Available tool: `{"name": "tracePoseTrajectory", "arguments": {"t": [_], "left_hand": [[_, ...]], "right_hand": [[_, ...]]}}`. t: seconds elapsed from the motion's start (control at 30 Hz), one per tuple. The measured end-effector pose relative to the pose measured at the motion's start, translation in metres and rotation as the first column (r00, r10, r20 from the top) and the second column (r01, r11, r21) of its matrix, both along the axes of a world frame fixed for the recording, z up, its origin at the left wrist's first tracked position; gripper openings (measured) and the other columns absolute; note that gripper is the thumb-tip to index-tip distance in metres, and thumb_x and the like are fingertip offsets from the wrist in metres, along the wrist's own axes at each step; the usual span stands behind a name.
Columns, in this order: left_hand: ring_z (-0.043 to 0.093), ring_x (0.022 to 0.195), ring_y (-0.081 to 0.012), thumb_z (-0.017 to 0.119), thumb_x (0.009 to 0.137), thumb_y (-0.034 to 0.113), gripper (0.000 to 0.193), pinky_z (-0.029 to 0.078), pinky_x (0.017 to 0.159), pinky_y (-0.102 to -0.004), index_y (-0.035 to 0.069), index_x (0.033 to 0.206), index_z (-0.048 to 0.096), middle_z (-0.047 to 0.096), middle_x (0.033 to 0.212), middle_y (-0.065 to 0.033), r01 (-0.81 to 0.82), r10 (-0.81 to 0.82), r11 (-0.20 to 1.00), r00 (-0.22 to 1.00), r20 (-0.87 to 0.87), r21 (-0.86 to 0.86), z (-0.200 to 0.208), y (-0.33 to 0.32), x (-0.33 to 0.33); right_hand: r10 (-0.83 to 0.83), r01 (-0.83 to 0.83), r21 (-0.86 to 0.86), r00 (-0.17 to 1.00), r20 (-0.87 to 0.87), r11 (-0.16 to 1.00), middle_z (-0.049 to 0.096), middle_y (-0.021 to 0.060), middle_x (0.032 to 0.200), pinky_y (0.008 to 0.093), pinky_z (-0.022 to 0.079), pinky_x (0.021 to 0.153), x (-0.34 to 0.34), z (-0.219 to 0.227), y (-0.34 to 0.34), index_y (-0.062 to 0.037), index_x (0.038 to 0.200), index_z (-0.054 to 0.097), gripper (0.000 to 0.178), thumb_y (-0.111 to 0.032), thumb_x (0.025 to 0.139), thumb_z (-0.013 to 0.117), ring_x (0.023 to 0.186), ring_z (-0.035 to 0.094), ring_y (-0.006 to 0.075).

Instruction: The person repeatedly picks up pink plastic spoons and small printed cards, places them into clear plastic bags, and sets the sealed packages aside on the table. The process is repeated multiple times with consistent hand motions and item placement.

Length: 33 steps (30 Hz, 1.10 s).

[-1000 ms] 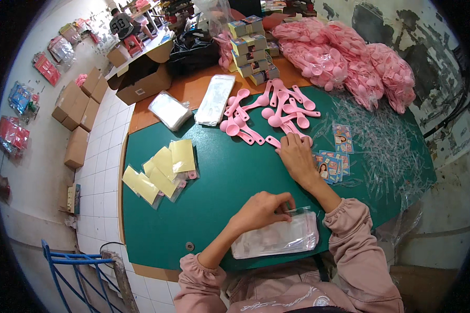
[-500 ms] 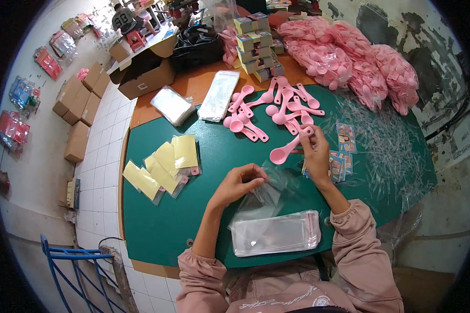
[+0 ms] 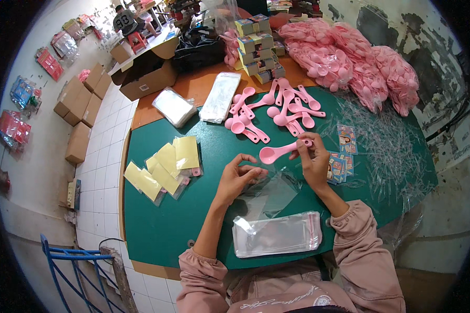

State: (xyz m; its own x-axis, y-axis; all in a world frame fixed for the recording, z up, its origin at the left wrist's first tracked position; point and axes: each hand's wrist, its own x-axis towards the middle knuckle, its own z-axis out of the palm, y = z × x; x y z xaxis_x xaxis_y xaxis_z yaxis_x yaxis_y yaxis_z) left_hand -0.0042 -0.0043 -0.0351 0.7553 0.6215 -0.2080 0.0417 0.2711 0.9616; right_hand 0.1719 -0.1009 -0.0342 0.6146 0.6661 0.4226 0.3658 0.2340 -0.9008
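My right hand [image 3: 313,163] pinches the handle of a pink measuring spoon [image 3: 277,153], its bowl pointing left. My left hand [image 3: 238,180] curls beside a clear plastic bag [image 3: 274,195], thumb and index finger close to each other at the bag's edge, below the spoon's bowl. The bag is see-through, so its exact hold is hard to make out. Closer to me lies a stack of clear bags [image 3: 277,235]. Beyond my hands is a loose pile of pink spoons [image 3: 287,112]. Small printed cards [image 3: 341,166] lie right of my right hand.
Filled packets with yellow cards [image 3: 167,164] lie at the left. Two bag stacks [image 3: 220,97] sit farther back, near a cardboard box [image 3: 149,81] and piled card bundles [image 3: 257,49]. Large bags of pink spoons [image 3: 344,62] and clear plastic strips [image 3: 389,151] occupy the right.
My right hand has swung the spoon's bowl leftward and up, toward my left hand. My left hand has shifted slightly left and its fingers have loosened a little; the bag looks more spread.
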Motion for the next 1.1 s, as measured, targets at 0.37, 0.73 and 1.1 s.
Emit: {"name": "tracePoseTrajectory", "arguments": {"t": [0.37, 0.73, 1.1], "left_hand": [[0.06, 0.08, -0.0102, 0.056, 0.084, 0.006, 0.028, 0.048, 0.066, -0.0204, 0.0, 0.11, 0.052, 0.063, 0.09, -0.0088, 0.025, -0.023, 0.997, 0.999, -0.032, 0.074, -0.006, 0.0, 0.006], [0.058, 0.082, -0.0095, 0.052, 0.088, 0.016, 0.026, 0.047, 0.075, -0.0227, -0.003, 0.105, 0.057, 0.063, 0.093, -0.006, 0.043, -0.051, 0.997, 0.988, 0.142, 0.06, -0.01, -0.002, 0.011], [0.054, 0.07, -0.0062, 0.047, 0.091, 0.022, 0.03, 0.045, 0.064, -0.0189, -0.004, 0.095, 0.062, 0.063, 0.082, -0.0052, 0.105, -0.104, 0.988, 0.994, -0.016, 0.114, 0.004, 0.0, 0.005]], "right_hand": [[0.231, -0.235, -0.021, 0.966, -0.114, 0.972, 0.059, 0.0051, 0.071, 0.0216, 0.047, 0.052, 0.001, 0.006, -0.003, -0.001, 0.113, 0.053, 0.027, -0.012, 0.088, 0.051, 0.06, 0.06, 0.0102], [0.339, -0.342, -0.154, 0.94, -0.048, 0.927, 0.058, 0.005, 0.072, 0.0205, 0.047, 0.057, -0.005, -0.001, 0.002, -0.0015, 0.104, 0.054, 0.019, -0.013, 0.089, 0.049, 0.064, 0.059, 0.009], [0.403, -0.378, -0.146, 0.807, 0.431, 0.914, 0.056, 0.0147, 0.097, 0.035, 0.044, 0.079, 0.0, -0.001, -0.001, -0.0046, 0.099, 0.058, 0.03, -0.031, 0.085, 0.056, 0.09, 0.055, 0.0223]]}}
